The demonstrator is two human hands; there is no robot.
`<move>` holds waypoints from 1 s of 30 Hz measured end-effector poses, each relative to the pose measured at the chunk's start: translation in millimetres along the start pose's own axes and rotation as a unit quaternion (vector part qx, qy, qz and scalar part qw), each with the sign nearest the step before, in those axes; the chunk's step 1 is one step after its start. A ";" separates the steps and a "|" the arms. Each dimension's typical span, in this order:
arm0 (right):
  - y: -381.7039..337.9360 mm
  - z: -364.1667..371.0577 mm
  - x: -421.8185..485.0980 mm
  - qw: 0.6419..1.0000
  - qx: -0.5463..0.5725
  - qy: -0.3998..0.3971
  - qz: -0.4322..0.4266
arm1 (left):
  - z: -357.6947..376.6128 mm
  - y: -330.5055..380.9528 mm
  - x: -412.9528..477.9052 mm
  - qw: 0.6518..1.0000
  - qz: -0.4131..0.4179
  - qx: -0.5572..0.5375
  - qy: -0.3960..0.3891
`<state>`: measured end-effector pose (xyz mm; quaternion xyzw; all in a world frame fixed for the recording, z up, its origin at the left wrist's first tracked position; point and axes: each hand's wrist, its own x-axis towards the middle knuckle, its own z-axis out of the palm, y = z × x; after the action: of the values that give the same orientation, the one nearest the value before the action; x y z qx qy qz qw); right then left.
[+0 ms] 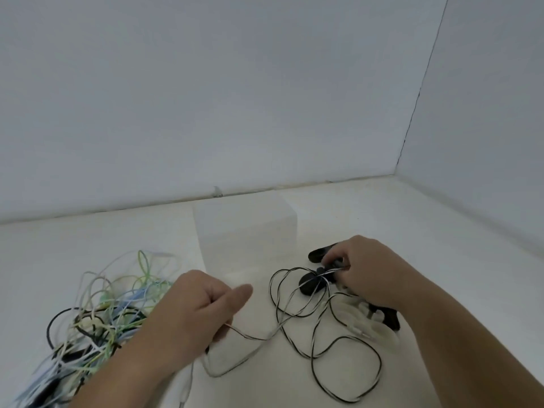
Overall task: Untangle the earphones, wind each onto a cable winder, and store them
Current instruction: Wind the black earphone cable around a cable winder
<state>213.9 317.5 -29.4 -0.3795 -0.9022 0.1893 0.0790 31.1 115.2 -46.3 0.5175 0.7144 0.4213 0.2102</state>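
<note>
Right hand (363, 273): fingers curled, tips pinching the black-and-white earphone cord (312, 348) against a black winder (309, 285). The winder's oval end sticks out at 9 o'clock from the fingertips, and a second dark lobe shows at 11 o'clock. How many turns are on the winder cannot be told.

Left hand (200, 309): back of hand up, fingers curled under, thumb out toward 2 o'clock. A strand of the same cord comes out from beneath the curled fingers at 4 o'clock; the grip itself is hidden by the hand.

Between the hands the cord runs slack. Several loops lie on the table (412, 231) at 7 to 8 o'clock from the right hand, and one large loop lies at 6 o'clock, near the bottom edge of the view.

Under the right wrist, at 5 o'clock: another black winder (390, 318), partly covered, just beside some pale pieces (360, 320) too washed out to identify.

At 12 o'clock from the left hand: a translucent box (244, 228), standing on the table, contents not discernible.

At 9 o'clock from the left hand: the remaining tangle of earphones (100, 319), with green, blue, white and black cords knotted together, running off the lower left corner.

Behind it all is a plain white wall (235, 83).
</note>
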 end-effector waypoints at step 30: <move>-59.9 14.6 -35.0 0.953 0.239 0.047 -0.179 | 14.8 8.0 4.2 0.974 -0.014 -0.147 0.173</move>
<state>195.0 250.1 -18.7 -0.1903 -0.8791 0.3636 0.2425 44.9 125.6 -47.4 0.3898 0.6772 0.6023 0.1630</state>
